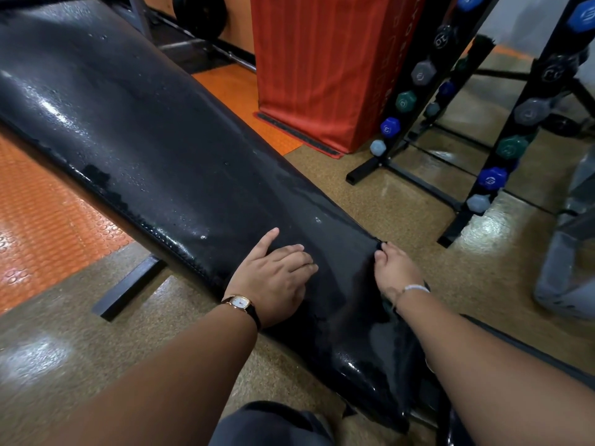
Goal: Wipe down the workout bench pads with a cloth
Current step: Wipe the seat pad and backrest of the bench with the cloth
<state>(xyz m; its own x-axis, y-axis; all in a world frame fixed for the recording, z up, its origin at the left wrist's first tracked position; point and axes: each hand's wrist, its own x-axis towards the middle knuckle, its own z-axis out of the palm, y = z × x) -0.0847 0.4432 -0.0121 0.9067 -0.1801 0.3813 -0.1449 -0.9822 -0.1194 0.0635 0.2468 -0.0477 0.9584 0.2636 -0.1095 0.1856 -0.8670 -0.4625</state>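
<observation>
A long black bench pad (145,130) runs from the upper left down to the lower right, its surface shiny and beaded with wet droplets. A dark matte cloth (344,272) lies spread across the near part of the pad. My left hand (273,281), with a watch on its wrist, presses flat on the cloth's left side, fingers fairly straight. My right hand (397,268) pinches the cloth's far right corner at the pad's right edge. The cloth is hard to tell from the pad.
A black rack of coloured dumbbells (415,101) stands on the right. A red padded column (322,69) rises behind the bench. Orange studded floor mat (48,220) lies to the left, with the bench's black foot bar (128,284) beside it. My dark trouser knee shows at the bottom.
</observation>
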